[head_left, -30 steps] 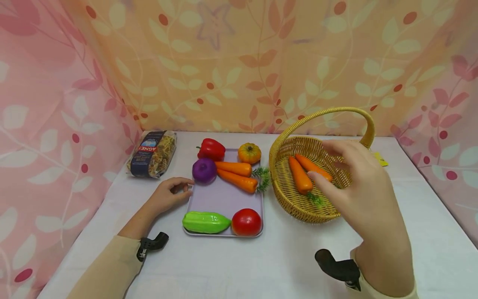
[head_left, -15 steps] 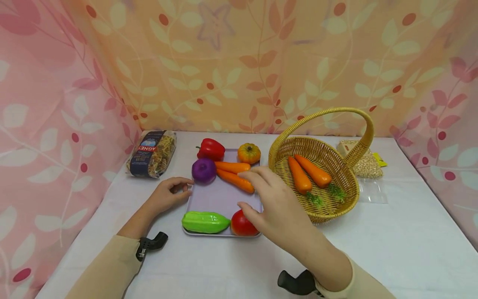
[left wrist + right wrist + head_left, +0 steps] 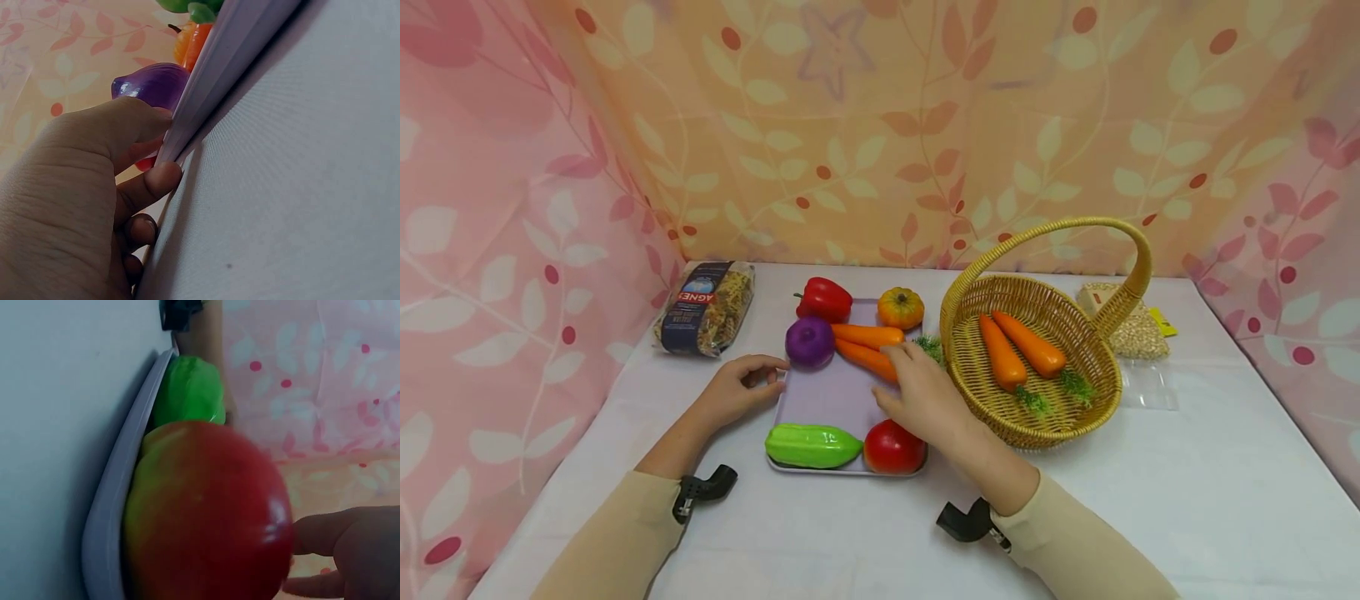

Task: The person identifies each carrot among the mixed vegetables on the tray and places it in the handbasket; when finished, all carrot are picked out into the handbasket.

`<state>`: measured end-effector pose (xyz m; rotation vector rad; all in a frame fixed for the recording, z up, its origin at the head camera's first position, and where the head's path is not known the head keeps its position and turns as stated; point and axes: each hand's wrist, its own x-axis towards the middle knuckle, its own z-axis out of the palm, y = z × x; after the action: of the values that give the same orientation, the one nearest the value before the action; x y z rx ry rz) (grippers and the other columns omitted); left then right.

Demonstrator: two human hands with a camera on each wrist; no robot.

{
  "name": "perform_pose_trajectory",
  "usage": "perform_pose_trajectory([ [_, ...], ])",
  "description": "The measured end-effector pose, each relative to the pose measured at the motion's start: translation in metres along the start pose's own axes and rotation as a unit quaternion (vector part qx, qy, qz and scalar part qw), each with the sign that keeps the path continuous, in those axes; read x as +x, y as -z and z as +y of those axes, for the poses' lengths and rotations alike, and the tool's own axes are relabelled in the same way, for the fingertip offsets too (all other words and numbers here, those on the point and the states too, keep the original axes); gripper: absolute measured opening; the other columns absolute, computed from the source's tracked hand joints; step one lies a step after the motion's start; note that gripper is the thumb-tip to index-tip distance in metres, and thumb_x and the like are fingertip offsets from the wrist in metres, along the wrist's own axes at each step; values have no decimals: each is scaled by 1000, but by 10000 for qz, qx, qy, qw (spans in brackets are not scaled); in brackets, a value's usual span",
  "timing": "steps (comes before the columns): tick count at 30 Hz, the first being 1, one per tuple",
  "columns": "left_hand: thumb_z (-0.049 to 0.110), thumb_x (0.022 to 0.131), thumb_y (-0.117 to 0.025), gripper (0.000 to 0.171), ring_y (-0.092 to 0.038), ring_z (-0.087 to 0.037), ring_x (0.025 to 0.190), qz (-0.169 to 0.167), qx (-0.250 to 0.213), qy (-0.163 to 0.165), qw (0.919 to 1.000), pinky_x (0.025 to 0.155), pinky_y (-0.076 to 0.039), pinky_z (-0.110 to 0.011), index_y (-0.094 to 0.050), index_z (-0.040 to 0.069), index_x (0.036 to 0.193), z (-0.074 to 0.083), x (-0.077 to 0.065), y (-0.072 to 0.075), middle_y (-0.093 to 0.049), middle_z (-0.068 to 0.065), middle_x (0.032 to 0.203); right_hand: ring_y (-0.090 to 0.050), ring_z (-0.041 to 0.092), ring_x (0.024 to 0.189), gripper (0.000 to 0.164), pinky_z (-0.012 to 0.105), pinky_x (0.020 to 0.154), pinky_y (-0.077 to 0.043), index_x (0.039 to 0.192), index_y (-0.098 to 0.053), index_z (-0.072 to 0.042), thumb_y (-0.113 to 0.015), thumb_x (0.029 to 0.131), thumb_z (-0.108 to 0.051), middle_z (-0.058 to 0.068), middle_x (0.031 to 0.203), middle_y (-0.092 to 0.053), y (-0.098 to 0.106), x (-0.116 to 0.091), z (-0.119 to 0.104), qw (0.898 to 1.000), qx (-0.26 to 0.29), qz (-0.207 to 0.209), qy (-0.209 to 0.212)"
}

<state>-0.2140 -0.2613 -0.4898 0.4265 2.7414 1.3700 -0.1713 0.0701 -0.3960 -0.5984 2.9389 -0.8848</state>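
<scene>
Floral fabric (image 3: 880,167), hung at the back and both sides.

Desk (image 3: 850,533), one, white-covered; carries all items below.

Wicker basket (image 3: 1011,292), one, golden, arched handle, right of centre. Contents: two basket carrots (image 3: 1028,342), lying side by side, leafy tops toward the near right.

Tray (image 3: 820,404), one, lilac, shallow, left of the basket, holding six vegetables and fruits, itemised below.

Pasta bag (image 3: 706,308), one, dark label, far left of the desk, apart from the tray.

Grain bag (image 3: 1138,333), one, clear-ended with a yellow tag, behind and right of the basket, partly hidden by its handle.

Right hand (image 3: 921,392), above the tray's right side between carrots and red fruit; grip spread, thumb apart from fingers; contact with a carrot cannot be told.

Left hand (image 3: 741,392), at the tray's left rim; grip pinching that rim, thumb at the top, forefinger outside.

Green vegetable (image 3: 812,446), one, ribbed, tray's near left corner.

Tray carrots (image 3: 872,336), two, tips beside the onion, greens at the right rim.

Red fruit (image 3: 891,450), one, near right corner.

Red pepper (image 3: 825,298), one, far left corner.

Purple onion (image 3: 810,342), one, left rim, just before the pepper.

Small pumpkin (image 3: 900,307), one, far right corner.
</scene>
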Motion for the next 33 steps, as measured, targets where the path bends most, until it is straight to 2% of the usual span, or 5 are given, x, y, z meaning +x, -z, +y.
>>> perform_pose_trajectory([
  [7, 27, 93, -78, 29, -54, -22, 101, 65, 90, -95, 9999, 88, -46, -30, -75, 17, 120, -1, 2, 0, -64, 1, 98, -63, 32, 109, 48, 48, 97, -51, 136, -60, 4, -68, 98, -23, 20, 122, -64, -5, 7, 11, 9957, -736, 83, -554],
  [14, 28, 93, -79, 30, -54, -22, 102, 55, 117, -19, 9999, 89, -47, -31, -75, 18, 120, -1, 1, 0, -65, 1, 98, -64, 27, 86, 40, 43, 81, -54, 123, -68, 3, -77, 93, -21, 14, 100, -69, -8, 10, 12, 9895, -1248, -46, -726],
  [21, 29, 93, -78, 31, -54, -21, 102, 34, 82, 14, 10000, 90, -47, -30, -75, 16, 121, -2, 0, -1, -64, 0, 99, -56, 23, 75, 35, 36, 69, -48, 113, -71, 2, -79, 90, -23, 8, 86, -61, -5, 9, 12, 9894, -1173, -204, -829],
  [25, 29, 93, -78, 32, -54, -21, 104, 27, 26, 42, 10000, 92, -47, -29, -74, 15, 122, -2, -2, -1, -65, 0, 99, -54, 22, 74, 31, 33, 66, -46, 108, -71, 2, -78, 90, -23, 7, 83, -58, 0, 6, 7, 9907, -1085, -135, -812],
  [33, 27, 93, -79, 30, -54, -23, 100, 44, -13, 14, 10000, 86, -45, -27, -75, 15, 120, -1, 1, -1, -64, -1, 97, -55, 21, 83, 39, 32, 72, -50, 122, -71, -2, -77, 90, -24, 6, 95, -63, 30, -11, -15, 9958, -614, 178, -654],
])
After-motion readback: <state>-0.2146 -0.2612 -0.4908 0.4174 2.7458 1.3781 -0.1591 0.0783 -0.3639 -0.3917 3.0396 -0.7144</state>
